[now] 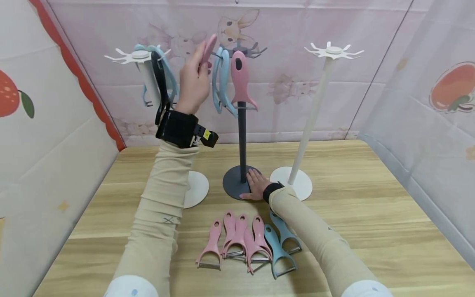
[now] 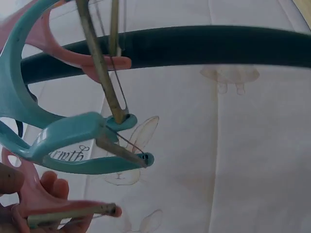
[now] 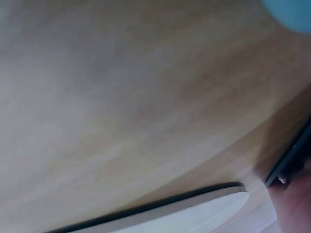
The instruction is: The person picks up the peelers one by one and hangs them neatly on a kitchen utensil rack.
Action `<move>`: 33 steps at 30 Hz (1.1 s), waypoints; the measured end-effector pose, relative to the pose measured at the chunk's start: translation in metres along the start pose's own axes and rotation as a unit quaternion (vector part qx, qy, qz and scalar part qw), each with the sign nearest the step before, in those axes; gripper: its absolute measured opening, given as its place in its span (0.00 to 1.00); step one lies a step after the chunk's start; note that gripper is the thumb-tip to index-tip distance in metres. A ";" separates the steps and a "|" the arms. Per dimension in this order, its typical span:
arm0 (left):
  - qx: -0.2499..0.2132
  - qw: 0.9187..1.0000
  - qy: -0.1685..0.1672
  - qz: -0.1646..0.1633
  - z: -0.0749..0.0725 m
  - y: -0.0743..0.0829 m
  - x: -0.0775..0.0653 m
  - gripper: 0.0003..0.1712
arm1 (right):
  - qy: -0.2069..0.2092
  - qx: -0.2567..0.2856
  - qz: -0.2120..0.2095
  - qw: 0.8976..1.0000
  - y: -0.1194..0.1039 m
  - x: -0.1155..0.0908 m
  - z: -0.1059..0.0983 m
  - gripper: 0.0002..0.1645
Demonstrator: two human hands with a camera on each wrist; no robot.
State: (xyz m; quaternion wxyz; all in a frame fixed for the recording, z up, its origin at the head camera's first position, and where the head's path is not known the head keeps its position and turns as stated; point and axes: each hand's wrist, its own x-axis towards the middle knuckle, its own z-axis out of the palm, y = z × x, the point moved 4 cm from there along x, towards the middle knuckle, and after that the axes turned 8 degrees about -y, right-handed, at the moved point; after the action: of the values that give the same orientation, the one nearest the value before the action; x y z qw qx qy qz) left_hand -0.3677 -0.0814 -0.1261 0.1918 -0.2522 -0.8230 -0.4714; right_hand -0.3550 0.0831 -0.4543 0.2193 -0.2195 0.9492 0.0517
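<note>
Raised at the dark rack (image 1: 243,140), my left hand (image 1: 193,82) pinches a pink peeler (image 1: 210,47) by its handle end, beside a hook on the rack's left. In the left wrist view this pink peeler (image 2: 36,191) is among my fingers, just below hanging blue peelers (image 2: 73,131). Blue peelers (image 1: 222,78) and one pink peeler (image 1: 240,76) hang from the dark rack. Whether the held peeler touches its hook I cannot tell. My right hand (image 1: 257,186) rests with fingers spread on the rack's round base (image 1: 231,183).
A white rack (image 1: 150,82) at left carries blue and black peelers (image 1: 160,82). Another white rack (image 1: 311,111) with bare hooks leans at right. Several pink peelers (image 1: 213,243) and two blue peelers (image 1: 276,249) lie on the wooden table (image 1: 371,206) in front.
</note>
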 end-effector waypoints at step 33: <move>-0.098 0.993 -0.054 -0.025 0.013 0.010 -0.022 0.29 | 0.000 0.000 0.015 1.000 -0.001 -0.001 0.000 0.53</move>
State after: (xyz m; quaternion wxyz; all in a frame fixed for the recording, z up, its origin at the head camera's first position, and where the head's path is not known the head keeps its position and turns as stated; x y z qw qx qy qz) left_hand -0.3456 -0.0707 -0.1377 0.1098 -0.2740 -0.7882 -0.5400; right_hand -0.3540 0.0830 -0.4541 0.2189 -0.2054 0.9523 0.0551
